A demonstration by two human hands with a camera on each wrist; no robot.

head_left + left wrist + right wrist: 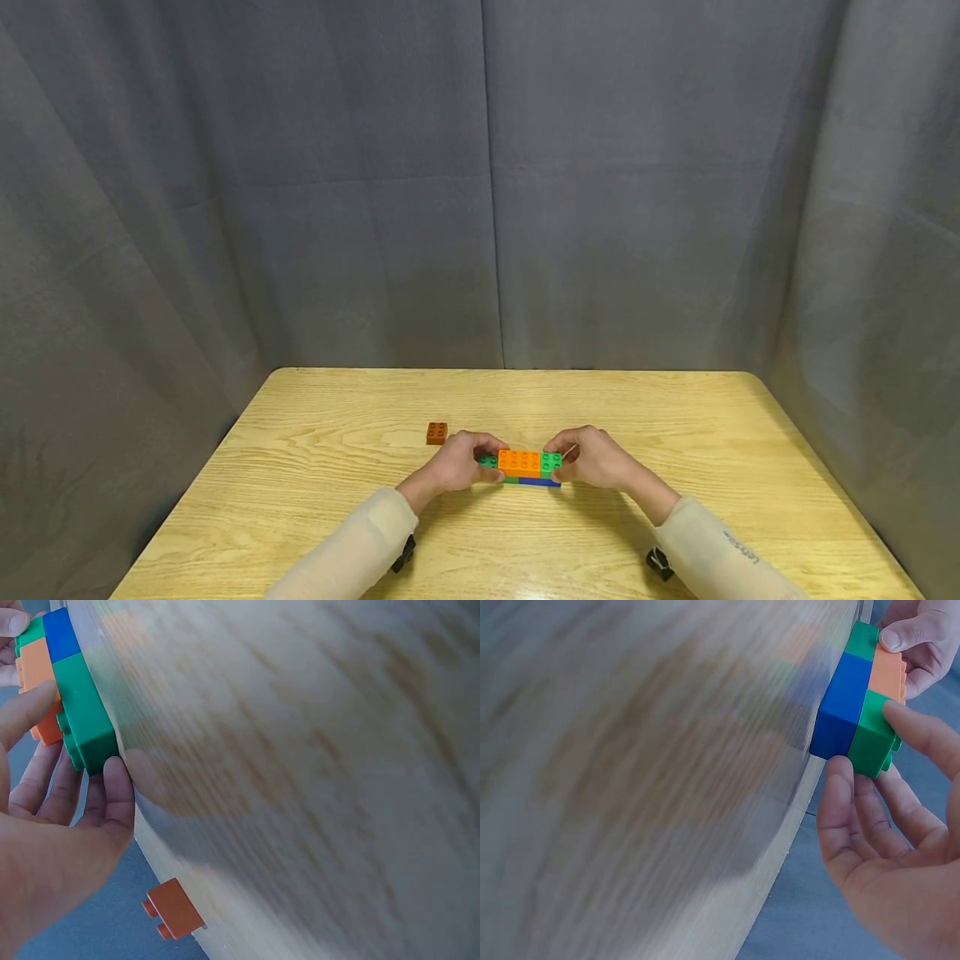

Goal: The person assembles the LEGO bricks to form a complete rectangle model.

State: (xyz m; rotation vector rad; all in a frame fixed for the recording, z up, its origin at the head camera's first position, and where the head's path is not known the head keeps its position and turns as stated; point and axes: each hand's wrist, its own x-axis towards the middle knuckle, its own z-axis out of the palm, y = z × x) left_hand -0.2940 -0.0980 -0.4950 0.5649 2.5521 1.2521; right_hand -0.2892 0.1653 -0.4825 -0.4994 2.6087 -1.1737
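Two layers of toy building bricks stand joined on the table between the hands. Below, a green brick [86,712] on the left meets a blue brick [844,701] on the right. On top, an orange brick [519,462] spans the middle, with a smaller green brick [872,735] at the right end. My left hand [456,462] grips the left end, its thumb on the orange brick and fingertips at the lower green one. The right hand [596,458] pinches the right end, thumb against the small green brick and fingers behind.
A loose brown-orange brick [437,432] with studs up lies to the left behind the left hand. The wooden table [337,467] ends at a grey curtain [375,208] at the back and sides.
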